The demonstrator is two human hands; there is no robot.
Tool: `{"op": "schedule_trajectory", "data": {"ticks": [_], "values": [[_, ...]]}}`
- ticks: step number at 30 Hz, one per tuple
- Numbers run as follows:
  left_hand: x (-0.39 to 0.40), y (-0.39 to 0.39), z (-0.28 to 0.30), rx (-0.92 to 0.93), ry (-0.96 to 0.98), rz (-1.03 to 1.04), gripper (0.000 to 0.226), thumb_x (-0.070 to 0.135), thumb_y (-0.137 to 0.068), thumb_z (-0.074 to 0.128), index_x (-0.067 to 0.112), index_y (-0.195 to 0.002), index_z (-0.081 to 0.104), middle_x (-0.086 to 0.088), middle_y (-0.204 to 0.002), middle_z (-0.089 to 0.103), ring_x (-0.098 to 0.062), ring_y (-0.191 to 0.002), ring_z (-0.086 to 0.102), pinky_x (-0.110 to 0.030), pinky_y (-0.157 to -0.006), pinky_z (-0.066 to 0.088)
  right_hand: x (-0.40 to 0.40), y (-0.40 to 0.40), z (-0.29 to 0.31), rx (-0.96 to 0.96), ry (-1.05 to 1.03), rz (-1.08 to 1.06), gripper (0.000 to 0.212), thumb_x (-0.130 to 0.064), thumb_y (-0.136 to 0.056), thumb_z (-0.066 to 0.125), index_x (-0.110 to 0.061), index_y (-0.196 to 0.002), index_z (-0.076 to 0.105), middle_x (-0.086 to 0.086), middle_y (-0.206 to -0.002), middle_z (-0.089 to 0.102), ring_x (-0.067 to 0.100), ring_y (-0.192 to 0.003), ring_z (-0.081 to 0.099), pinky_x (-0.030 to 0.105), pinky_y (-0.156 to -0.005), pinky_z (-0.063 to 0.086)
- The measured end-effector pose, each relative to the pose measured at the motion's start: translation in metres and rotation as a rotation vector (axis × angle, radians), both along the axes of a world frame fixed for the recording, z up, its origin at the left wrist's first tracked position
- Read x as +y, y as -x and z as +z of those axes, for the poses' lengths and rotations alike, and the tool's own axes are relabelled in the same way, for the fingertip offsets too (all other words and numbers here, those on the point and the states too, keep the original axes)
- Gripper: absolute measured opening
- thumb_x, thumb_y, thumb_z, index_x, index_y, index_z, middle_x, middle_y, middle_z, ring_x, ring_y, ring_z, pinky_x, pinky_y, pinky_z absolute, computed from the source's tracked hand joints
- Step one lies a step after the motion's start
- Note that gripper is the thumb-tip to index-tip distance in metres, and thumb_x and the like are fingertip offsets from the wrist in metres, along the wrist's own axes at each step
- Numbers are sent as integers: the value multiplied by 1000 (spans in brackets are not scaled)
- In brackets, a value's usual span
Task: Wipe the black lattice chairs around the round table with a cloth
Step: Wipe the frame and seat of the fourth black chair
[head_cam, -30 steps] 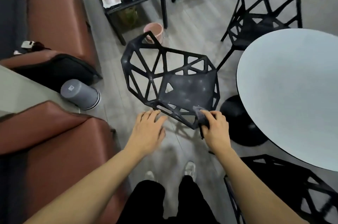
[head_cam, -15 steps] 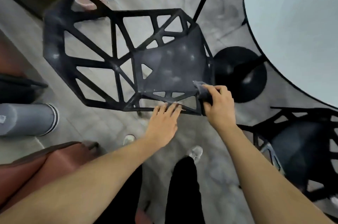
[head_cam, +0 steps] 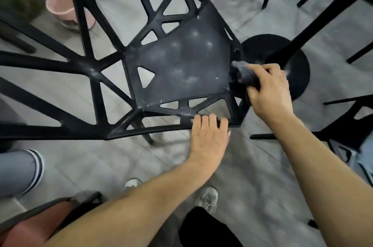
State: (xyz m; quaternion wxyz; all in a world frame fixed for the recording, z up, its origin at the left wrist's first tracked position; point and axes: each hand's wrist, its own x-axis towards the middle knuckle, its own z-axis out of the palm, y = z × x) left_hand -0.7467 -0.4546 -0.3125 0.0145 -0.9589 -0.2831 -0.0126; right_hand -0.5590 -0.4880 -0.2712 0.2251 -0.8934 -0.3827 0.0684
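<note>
A black lattice chair [head_cam: 181,61] fills the middle of the head view, its dusty seat facing up and its open-work back stretching to the left. My right hand [head_cam: 268,89] grips a bunched dark grey cloth [head_cam: 245,74] against the seat's right edge. My left hand [head_cam: 207,139] rests on the chair's front rim with its fingers curled over the bar. A second black lattice chair [head_cam: 347,123] shows at the right edge, partly cut off.
The round table's black disc base [head_cam: 290,53] and column stand just right of the chair. A pink bucket [head_cam: 64,8] sits on the grey floor at upper left. A grey cylinder [head_cam: 20,172] lies at left, a brown seat [head_cam: 30,228] at lower left. My shoes [head_cam: 207,198] are below.
The view has dropped closer to the chair. My right hand slid the cloth from the seat's front corner up along its right edge. My left hand settled onto the front rim.
</note>
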Motion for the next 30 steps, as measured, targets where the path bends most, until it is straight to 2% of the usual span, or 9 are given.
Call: {"op": "schedule_trajectory", "data": {"ticks": [4,10,12,13,15,18,23,27,30], "values": [[-9,-17,-12,39,-58,-53,29,38,-87,69,18,-109,66,-4,-85,57,-24,-76,52,-38,-76,34,-11,-3,-18,-43,-34,-78,53,-12,-84,61,-29,-134,58,9,-123,50,34,-108,48,49,-99,41],[19,-9,-33,-105,-184,-274,23,35,-75,83,21,-84,67,-2,-70,57,-21,-63,54,-34,-66,31,-27,6,-34,-126,-70,-157,55,-10,-83,62,-27,-134,58,10,-123,51,37,-112,48,53,-100,41],[25,-7,-29,-109,-213,-373,13,32,-79,74,22,-83,67,-1,-68,58,-20,-61,56,-33,-62,33,-32,12,-33,-165,-67,-155,56,-9,-82,62,-27,-134,59,12,-123,52,39,-112,48,54,-101,40],[27,-3,-28,-106,-223,-418,6,26,-83,62,23,-83,67,0,-67,58,-19,-60,56,-32,-60,34,-33,17,-31,-185,-68,-155,56,-9,-81,63,-28,-134,59,13,-122,52,40,-112,48,54,-101,40],[35,13,-30,-77,-259,-462,28,17,-80,41,25,-82,67,2,-66,59,-17,-59,57,-31,-57,33,-36,32,-30,-220,-84,-168,56,-9,-81,63,-28,-133,60,14,-118,52,41,-110,48,53,-101,40],[47,49,-28,-193,-274,-589,33,12,-76,34,23,-78,65,0,-64,58,-18,-56,57,-31,-56,38,-44,63,-28,-303,-50,-183,54,-10,-81,65,-27,-131,61,13,-114,52,41,-106,49,54,-96,42],[101,132,-26,-328,-355,-801,24,30,-98,46,24,-86,66,1,-72,57,-19,-59,55,-31,-59,39,-34,110,-23,-298,111,-168,52,-18,-84,62,-33,-133,58,7,-117,52,37,-106,48,48,-89,42],[168,200,-22,-317,-348,-920,19,36,-102,56,21,-97,67,-1,-80,55,-22,-65,52,-34,-63,45,-12,140,-27,-271,147,-134,44,-25,-90,60,-36,-133,57,6,-116,52,35,-104,49,45,-87,39],[216,243,-17,-246,-366,-890,27,42,-102,54,20,-95,66,-1,-81,54,-24,-65,51,-36,-64,44,15,145,-34,-228,152,-94,41,-23,-91,58,-32,-130,58,6,-118,51,34,-106,49,45,-88,39]]}}
